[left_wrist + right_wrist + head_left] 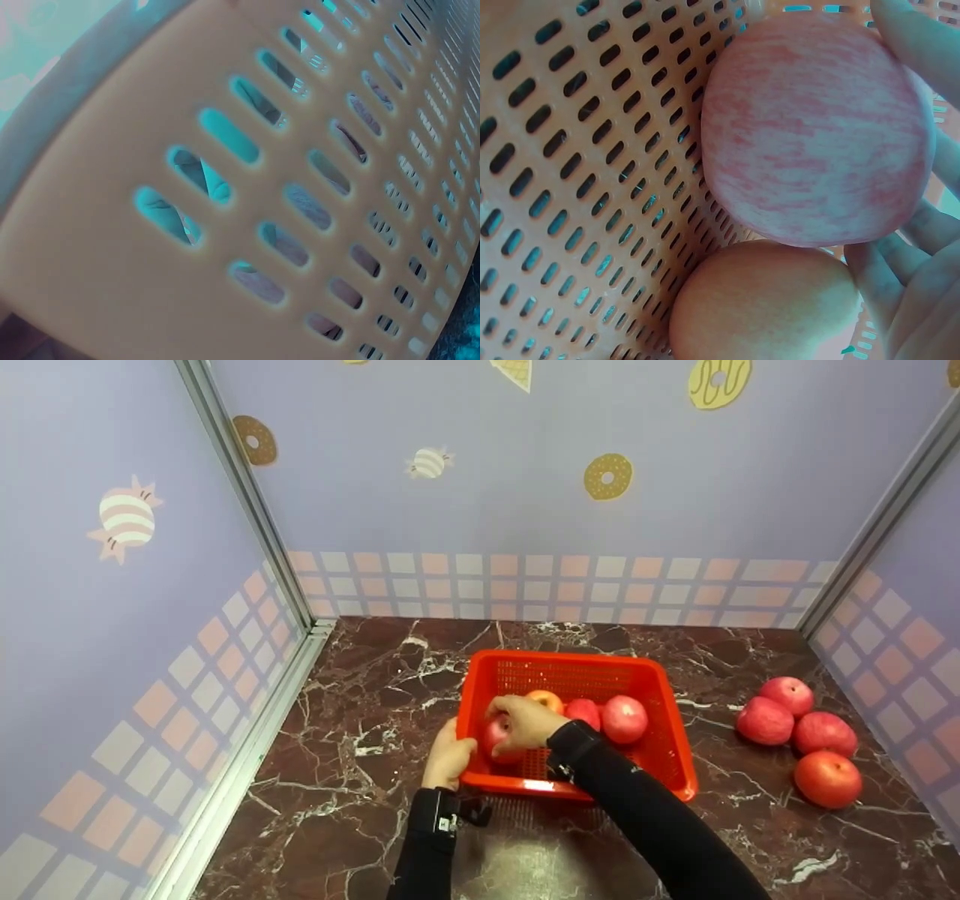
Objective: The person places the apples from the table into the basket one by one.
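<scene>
A red plastic basket (570, 658) with slotted walls sits on the dark marbled table. My left hand (448, 756) grips its left side, thumb at the rim; the left wrist view is filled by the slotted wall (112, 247). Inside the basket's left end, my right hand (529, 721) holds a pink-red apple (501, 742) with curled fingers. Seen from the right wrist, fingers wrap one side of this streaked apple (817, 135), and a yellowish apple (761, 300) lies right beside it. Two more apples, a small red one (583, 712) and a larger pink one (625, 719), lie farther right in the basket.
To the right of the basket, several apples are grouped on the table, among them a pink one (765, 721) and an orange-red one (828, 779). Patterned panels enclose the table at the back (510, 510), left and right.
</scene>
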`<move>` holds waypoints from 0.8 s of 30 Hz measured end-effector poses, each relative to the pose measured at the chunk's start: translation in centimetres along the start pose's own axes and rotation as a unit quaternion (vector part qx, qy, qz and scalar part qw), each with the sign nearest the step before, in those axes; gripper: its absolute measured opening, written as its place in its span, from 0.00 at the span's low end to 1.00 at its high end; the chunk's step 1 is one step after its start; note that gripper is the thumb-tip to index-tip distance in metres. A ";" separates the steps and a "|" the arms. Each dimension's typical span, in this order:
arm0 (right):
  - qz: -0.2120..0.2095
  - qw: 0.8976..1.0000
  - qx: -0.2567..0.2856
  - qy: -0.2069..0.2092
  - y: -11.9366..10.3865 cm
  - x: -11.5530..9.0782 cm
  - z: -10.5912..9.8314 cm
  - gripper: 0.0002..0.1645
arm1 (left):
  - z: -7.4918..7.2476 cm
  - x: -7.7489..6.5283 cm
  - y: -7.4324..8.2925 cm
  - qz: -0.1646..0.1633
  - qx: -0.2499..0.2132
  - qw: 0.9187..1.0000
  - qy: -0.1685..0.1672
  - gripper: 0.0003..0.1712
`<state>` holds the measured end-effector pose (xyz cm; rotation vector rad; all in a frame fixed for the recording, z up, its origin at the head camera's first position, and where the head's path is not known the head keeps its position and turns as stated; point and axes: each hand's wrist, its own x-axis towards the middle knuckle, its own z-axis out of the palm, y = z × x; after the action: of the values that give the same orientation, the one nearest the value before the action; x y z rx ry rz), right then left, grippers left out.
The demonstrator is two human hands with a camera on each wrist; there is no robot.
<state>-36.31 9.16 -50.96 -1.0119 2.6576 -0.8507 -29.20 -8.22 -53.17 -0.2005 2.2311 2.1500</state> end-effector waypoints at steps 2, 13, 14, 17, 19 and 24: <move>0.001 1.000 0.001 0.006 0.0 0.0 0.0 0.33 | 0.0 0.0 0.0 0.000 -0.002 1.000 0.000 0.41; -0.004 0.999 0.020 0.032 0.1 0.1 0.0 0.30 | -0.2 -0.1 0.0 0.006 -0.013 1.000 0.000 0.41; -0.010 0.999 0.023 0.034 0.1 0.1 0.0 0.30 | -0.2 0.0 -0.1 0.006 -0.012 1.000 0.001 0.41; -0.022 0.999 0.023 0.041 0.2 0.1 0.0 0.28 | -0.1 0.0 0.0 0.007 -0.007 1.000 0.002 0.42; -0.028 0.998 0.025 0.048 0.3 0.1 0.0 0.28 | -0.2 0.0 0.0 0.007 -0.005 1.000 0.002 0.42; -0.011 0.996 0.070 0.056 0.5 -0.1 -0.2 0.25 | -0.2 0.0 0.0 0.007 -0.009 1.000 -0.001 0.42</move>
<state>-36.57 9.60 -51.10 -0.9882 2.6372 -1.1108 -29.17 -8.40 -53.16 -0.1832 2.2206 2.1763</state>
